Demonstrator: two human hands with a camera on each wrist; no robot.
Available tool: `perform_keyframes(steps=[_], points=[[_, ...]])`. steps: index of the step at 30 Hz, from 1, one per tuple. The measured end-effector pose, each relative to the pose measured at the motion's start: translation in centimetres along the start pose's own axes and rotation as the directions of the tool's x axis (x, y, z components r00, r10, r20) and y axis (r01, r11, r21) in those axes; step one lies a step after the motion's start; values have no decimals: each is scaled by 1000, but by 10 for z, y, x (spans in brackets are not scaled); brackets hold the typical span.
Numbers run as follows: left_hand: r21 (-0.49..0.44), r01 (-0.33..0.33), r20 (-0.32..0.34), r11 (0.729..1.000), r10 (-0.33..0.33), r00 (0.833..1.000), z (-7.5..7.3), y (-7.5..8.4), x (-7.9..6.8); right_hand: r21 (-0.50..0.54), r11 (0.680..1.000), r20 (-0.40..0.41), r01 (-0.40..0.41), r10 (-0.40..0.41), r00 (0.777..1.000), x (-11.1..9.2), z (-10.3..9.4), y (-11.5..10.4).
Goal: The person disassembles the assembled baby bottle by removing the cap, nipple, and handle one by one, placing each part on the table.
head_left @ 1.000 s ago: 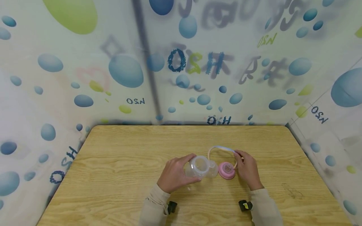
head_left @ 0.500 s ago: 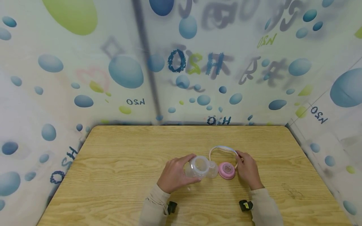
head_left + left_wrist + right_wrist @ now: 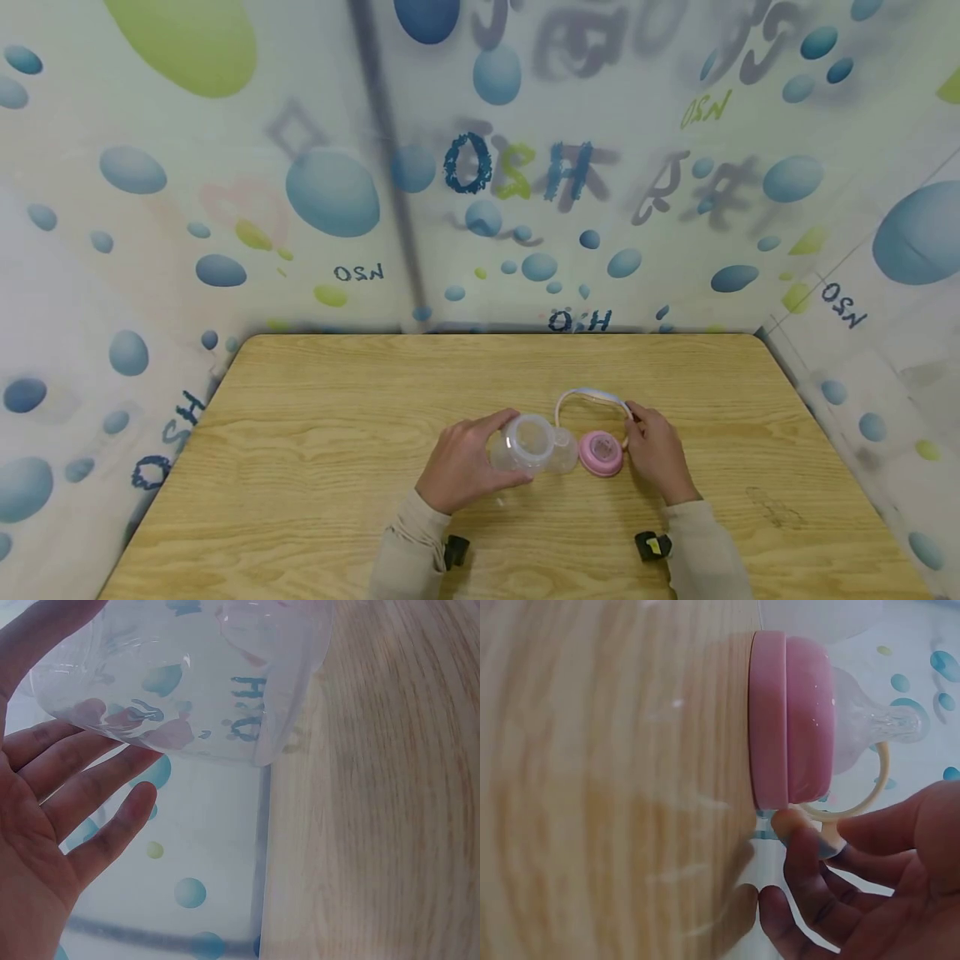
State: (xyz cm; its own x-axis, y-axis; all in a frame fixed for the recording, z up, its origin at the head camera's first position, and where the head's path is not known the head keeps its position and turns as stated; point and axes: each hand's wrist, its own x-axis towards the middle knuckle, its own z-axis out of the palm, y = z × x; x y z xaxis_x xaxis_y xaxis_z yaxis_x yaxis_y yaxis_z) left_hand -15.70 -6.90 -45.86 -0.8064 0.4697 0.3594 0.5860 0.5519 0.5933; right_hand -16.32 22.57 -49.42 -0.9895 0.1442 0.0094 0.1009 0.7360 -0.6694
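Note:
In the head view my left hand (image 3: 467,462) holds a clear baby bottle (image 3: 504,454) whose open mouth faces up and to the right. The left wrist view shows the thumb over the clear bottle wall (image 3: 187,697) and fingers along its other side. My right hand (image 3: 658,450) pinches one end of a thin, curved cream-and-blue strip (image 3: 592,392). Close beside those fingers, a pink bottle collar (image 3: 602,454) rests on the table with its clear teat (image 3: 862,720) pointing up. A small clear dome-shaped cap (image 3: 564,454) lies between bottle and collar.
The wooden table (image 3: 337,400) runs back to a wall (image 3: 450,250) printed with blue and green drops. Both sleeved forearms come in from the front edge, each with a small black wrist device (image 3: 652,546).
The curved strip has shifted slightly to the right at its right-hand end. Both hands, the bottle and the pink collar stay in practically the same places.

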Motion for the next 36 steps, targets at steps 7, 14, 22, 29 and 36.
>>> perform_keyframes(steps=[7, 14, 22, 29, 36], points=[[3, -8, -10, 1000, 8, 1000, 1, -2, 0, 30, 1000, 32, -6, 5, 999, -3, -2, 0], [-7, 4, -29, 1000, -5, 1000, 3, -2, 0, 53, 998, -67, 39, -35, 997, -6, -3, -5], [-15, 18, -80, 1000, -19, 997, 4, 0, 0, 179, 944, -229, 277, -234, 945, -22, 1, -32], [-64, -6, -89, 998, 0, 996, 6, -2, 0, 318, 817, -159, 481, -454, 877, -40, 9, -63], [-164, -32, -50, 986, 24, 998, 6, -2, 1, 442, 755, -31, 483, -526, 850, -45, 19, -74]])
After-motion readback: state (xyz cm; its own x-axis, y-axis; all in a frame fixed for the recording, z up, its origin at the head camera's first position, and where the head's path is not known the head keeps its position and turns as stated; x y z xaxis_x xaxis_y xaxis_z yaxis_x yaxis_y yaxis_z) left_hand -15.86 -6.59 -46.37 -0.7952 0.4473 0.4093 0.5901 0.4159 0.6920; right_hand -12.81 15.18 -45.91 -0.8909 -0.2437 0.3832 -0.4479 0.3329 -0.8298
